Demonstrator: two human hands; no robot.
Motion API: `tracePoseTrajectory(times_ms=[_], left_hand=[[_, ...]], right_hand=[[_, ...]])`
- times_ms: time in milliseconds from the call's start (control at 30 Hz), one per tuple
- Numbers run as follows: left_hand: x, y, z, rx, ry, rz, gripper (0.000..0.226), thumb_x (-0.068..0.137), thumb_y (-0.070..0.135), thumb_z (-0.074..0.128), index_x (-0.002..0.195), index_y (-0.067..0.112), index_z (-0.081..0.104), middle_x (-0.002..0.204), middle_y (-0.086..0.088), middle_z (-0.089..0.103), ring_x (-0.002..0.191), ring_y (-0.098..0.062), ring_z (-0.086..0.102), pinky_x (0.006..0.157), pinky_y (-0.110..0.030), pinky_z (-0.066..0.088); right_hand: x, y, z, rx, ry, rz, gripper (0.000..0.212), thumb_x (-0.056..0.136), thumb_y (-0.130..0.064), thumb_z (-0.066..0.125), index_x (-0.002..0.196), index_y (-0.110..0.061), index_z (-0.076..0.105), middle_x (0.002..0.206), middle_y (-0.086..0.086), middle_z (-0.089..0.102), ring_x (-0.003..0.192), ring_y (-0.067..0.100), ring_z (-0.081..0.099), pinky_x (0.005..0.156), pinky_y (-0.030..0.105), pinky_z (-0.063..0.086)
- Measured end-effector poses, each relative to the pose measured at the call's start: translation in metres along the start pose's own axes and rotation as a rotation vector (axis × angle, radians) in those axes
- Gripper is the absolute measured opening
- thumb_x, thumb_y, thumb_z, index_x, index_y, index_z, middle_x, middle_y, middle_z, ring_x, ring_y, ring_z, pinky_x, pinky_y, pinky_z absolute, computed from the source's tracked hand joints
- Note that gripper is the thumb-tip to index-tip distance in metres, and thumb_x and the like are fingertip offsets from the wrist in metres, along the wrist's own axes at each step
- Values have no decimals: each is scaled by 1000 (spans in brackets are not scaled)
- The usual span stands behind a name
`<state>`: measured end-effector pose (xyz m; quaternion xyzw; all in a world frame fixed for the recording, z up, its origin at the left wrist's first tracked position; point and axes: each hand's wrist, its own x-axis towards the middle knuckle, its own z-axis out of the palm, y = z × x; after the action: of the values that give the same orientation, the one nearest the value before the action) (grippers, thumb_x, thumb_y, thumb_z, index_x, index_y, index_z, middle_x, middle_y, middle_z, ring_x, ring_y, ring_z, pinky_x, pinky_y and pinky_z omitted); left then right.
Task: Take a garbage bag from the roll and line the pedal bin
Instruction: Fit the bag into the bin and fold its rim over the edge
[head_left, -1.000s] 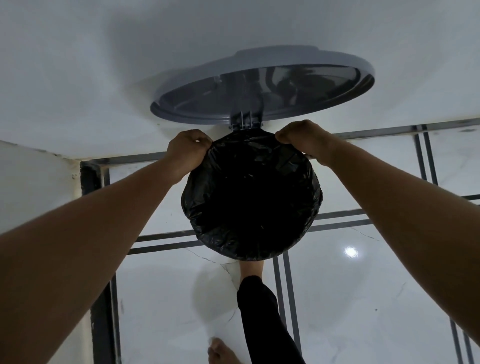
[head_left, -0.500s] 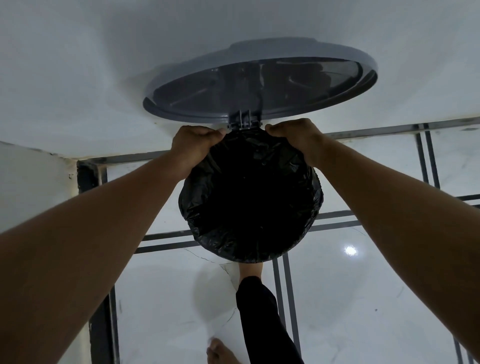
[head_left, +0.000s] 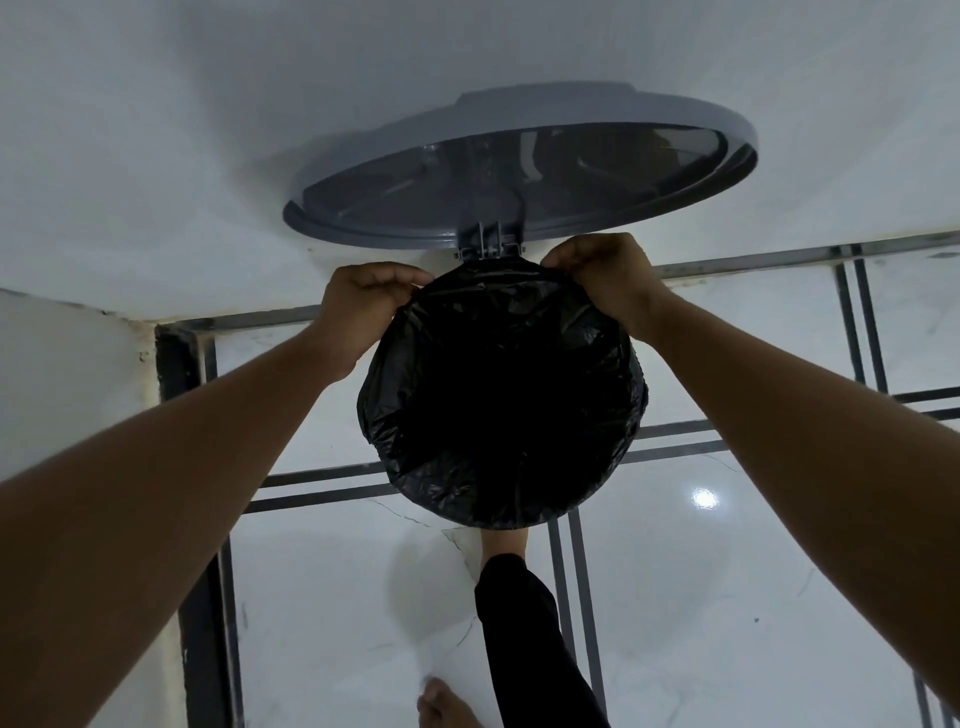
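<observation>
Fingers of the left hand (head_left: 363, 306) and right hand (head_left: 605, 275) are curled, pinching the black garbage bag (head_left: 501, 400) at the far rim of the pedal bin (head_left: 488, 253). The bag covers the bin's mouth. A foot (head_left: 503, 543) sits at the near base on the tiled floor (head_left: 727, 597). Beyond, the grey lid (head_left: 519, 166) stands open against the wall (head_left: 156, 130).

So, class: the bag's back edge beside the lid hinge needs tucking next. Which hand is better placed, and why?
Probably the right hand: it grips the bag right beside the hinge, while the left hand holds the edge farther away.
</observation>
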<state>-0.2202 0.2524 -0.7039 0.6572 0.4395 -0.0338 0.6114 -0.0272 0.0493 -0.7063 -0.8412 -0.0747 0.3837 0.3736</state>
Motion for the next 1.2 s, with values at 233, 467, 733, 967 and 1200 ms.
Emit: tracePoseTrajectory(times_ms=[233, 467, 733, 967, 1200], left_hand=[[-7, -10, -2, 84, -13, 98, 28, 85, 26, 84, 113, 20, 81, 100, 6, 80, 95, -6, 76, 95, -24, 57], [-17, -18, -13, 395, -15, 317, 41, 89, 22, 81, 126, 35, 68, 98, 8, 73, 91, 6, 69, 85, -3, 46], [-27, -28, -17, 379, 27, 361, 39, 90, 21, 80, 121, 41, 71, 108, 11, 72, 92, 6, 69, 86, -4, 46], [-30, -41, -17, 191, 14, 281, 37, 92, 21, 78, 128, 27, 74, 114, 6, 78, 102, -7, 75, 103, -30, 54], [-32, -36, -11, 470, 125, 452, 30, 100, 27, 67, 128, 32, 72, 121, 12, 63, 92, -2, 66, 93, -24, 55]], right_hand=[[-17, 9, -8, -123, -21, -161, 20, 85, -36, 83, 103, -27, 83, 109, -5, 76, 103, 13, 70, 101, 29, 53], [-14, 15, -8, 35, -22, -136, 15, 92, -29, 77, 105, -24, 82, 96, -7, 78, 97, 12, 73, 101, 38, 57], [-23, 23, -7, -114, 31, -266, 15, 98, -22, 69, 109, -21, 79, 111, -2, 76, 102, 14, 71, 99, 28, 55], [-30, 31, -8, 33, 37, -201, 21, 100, -25, 65, 115, -20, 79, 108, -2, 79, 104, 13, 73, 103, 35, 55], [-33, 27, -7, -123, 59, -210, 33, 89, -55, 71, 109, -30, 80, 112, -6, 74, 101, 11, 69, 95, 31, 56]])
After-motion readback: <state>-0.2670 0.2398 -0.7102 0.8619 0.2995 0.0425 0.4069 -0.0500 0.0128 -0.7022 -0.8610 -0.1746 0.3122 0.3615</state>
